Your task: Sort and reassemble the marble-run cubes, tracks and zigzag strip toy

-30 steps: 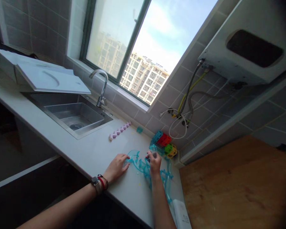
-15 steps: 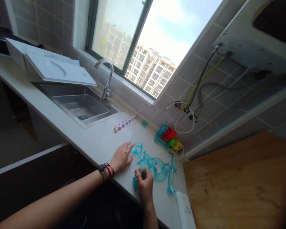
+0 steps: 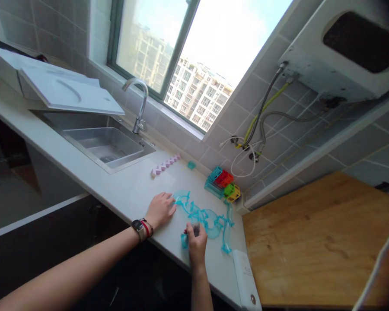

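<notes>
Translucent turquoise plastic track-like pieces [image 3: 226,239] lie on the white counter in a winding, joined line with a round loop. My left hand [image 3: 161,211] rests palm down at the line's left end, fingers stretched out by the nearest curved piece. My right hand [image 3: 197,248] is closed, thumb up, around a small dark grey object [image 3: 196,230]; its kind is unclear because the fingers cover much of it. Just left of that hand sits a small turquoise piece [image 3: 184,241] near the counter's front edge.
Blue, red [image 3: 224,178], green and yellow [image 3: 236,194] plastic frames stand against the wall. A lilac zigzag strip [image 3: 166,166] lies near the steel sink [image 3: 108,169]. White foam-like packaging [image 3: 81,97] lies partly over the sink. A wooden board [image 3: 304,246] borders the right side.
The view has shifted, so the whole scene sits slightly further left. My left hand stays by the track's end with its fingers closer together. The right hand keeps its hold on the dark object.
</notes>
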Available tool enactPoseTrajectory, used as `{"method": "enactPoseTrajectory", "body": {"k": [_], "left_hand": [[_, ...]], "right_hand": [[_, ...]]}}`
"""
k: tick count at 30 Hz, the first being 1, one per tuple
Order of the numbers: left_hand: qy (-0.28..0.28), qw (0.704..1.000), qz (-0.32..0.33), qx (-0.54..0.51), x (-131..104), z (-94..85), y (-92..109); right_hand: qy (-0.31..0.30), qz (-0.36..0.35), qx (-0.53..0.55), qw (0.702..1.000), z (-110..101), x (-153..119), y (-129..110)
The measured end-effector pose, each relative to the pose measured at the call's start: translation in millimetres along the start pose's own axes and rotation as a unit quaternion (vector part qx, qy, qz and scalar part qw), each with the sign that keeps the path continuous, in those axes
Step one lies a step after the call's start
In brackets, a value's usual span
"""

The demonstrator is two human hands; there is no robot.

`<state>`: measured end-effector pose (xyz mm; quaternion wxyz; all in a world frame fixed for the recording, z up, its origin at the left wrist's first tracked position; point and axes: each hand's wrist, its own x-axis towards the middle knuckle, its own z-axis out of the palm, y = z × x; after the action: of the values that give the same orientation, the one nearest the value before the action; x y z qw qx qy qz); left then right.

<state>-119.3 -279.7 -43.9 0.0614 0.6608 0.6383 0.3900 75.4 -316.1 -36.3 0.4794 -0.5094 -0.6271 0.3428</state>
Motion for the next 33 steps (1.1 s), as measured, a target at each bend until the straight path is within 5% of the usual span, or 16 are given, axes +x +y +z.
{"method": "enactPoseTrajectory", "body": {"k": [5, 11, 17, 25, 33], "left_hand": [[-0.006, 0.999, -0.037, 0.035, 27.3, -10.6, -3.3], [-0.171, 0.984, -0.046, 0.022, 88.7, -15.6, 0.7], [-0.238, 0.970, -0.026, 0.043, 104.9, -1.5, -0.1], [-0.179, 0.966, -0.105, -0.157, 115.3, 9.0, -3.8], [-0.056, 0.888, -0.212, -0.405, 97.1, -20.8, 3.6]], "right_hand": [[0.021, 0.014, 0.031, 0.999, 0.8, -0.8, -6.1], [-0.001, 0.004, 0.019, 1.000, 1.4, -3.1, -11.2], [0.007, -0.024, 0.009, 1.000, 5.6, -2.3, -15.0], [0.017, -0.022, 0.063, 0.998, 3.0, 2.6, -16.5], [-0.014, 0.007, 0.042, 0.999, 2.5, 1.3, -15.1]]}}
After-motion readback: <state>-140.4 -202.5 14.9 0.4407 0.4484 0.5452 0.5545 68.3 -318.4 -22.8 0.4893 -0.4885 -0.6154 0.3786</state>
